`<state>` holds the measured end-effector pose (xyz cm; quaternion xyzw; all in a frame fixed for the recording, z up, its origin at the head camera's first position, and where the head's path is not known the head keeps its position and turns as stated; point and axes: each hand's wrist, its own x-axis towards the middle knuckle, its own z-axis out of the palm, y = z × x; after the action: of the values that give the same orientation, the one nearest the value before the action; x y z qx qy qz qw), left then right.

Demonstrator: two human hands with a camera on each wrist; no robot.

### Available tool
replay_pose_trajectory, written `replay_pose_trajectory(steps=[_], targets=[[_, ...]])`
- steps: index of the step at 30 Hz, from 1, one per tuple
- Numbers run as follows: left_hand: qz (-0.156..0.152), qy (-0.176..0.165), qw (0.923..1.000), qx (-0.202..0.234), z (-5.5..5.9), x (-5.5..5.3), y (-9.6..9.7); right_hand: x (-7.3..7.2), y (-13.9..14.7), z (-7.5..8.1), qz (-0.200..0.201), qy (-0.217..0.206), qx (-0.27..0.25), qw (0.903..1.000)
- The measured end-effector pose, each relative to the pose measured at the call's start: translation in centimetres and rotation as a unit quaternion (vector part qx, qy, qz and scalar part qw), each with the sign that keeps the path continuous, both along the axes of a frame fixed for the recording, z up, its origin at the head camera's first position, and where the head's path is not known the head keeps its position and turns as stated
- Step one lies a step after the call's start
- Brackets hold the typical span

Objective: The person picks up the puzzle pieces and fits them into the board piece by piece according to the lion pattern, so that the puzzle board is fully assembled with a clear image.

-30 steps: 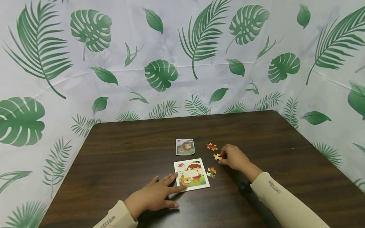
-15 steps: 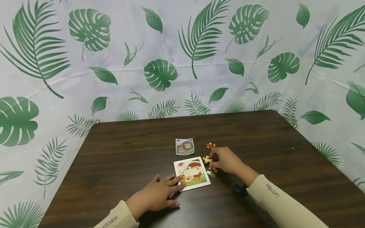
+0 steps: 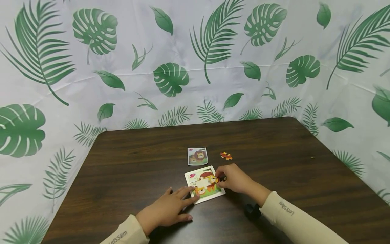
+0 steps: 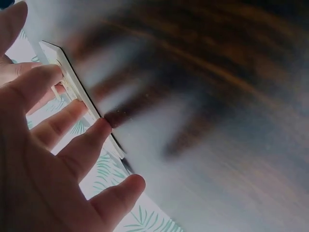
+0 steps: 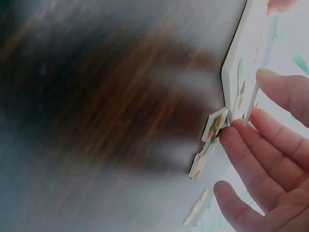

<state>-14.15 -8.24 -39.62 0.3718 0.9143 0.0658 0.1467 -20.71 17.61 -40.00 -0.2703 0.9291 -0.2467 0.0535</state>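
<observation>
A square jigsaw puzzle board (image 3: 210, 199) with a white border lies on the table, showing lion artwork and a pale bare patch in its middle. My left hand (image 3: 167, 209) is spread flat, fingertips resting on the board's left and near border; the left wrist view shows fingers (image 4: 99, 133) at its edge. Between thumb and fingers, my right hand (image 3: 236, 179) pinches a yellow-orange puzzle piece (image 3: 213, 179) over the board's right part. In the right wrist view this puzzle piece (image 5: 252, 102) appears as a thin edge. Another puzzle piece (image 5: 215, 124) lies beside the board, partly hidden by my right hand in the head view.
A small picture card (image 3: 197, 157) with a lion lies behind the board. Right of it sits a red-orange puzzle piece (image 3: 226, 156). The dark wooden table (image 3: 146, 152) ends at a leaf-patterned cloth backdrop (image 3: 128, 84).
My right hand has carried the yellow-orange puzzle piece leftward, from the table right of the board to over it. The left hand stays at the border; the board has shifted slightly.
</observation>
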Motion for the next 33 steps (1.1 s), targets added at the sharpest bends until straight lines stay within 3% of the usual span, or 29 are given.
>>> replay_pose_trajectory(steps=[6, 14, 22, 27, 33], targets=[[-0.005, 0.015, 0.9998, 0.01, -0.18, -0.11, 0.11, 0.26, -0.35, 0.1, -0.006, 0.005, 0.012, 0.9999], [0.011, -0.003, 0.9981, 0.061, -0.03, -0.46, -0.28, 0.49, -0.58, 0.11, -0.02, 0.002, 0.016, 0.9997], [-0.007, -0.023, 0.9987, 0.045, 0.06, -0.47, -0.7, 0.7, -0.65, 0.11, -0.021, 0.007, 0.021, 0.9995], [-0.021, -0.013, 0.9987, 0.045, -0.07, -0.48, -0.72, 0.91, -0.8, 0.16, -0.017, 0.017, 0.038, 0.999], [-0.016, -0.025, 0.9979, 0.057, -0.24, -0.7, -0.53, 1.02, -0.78, 0.14, -0.013, 0.023, 0.041, 0.9988]])
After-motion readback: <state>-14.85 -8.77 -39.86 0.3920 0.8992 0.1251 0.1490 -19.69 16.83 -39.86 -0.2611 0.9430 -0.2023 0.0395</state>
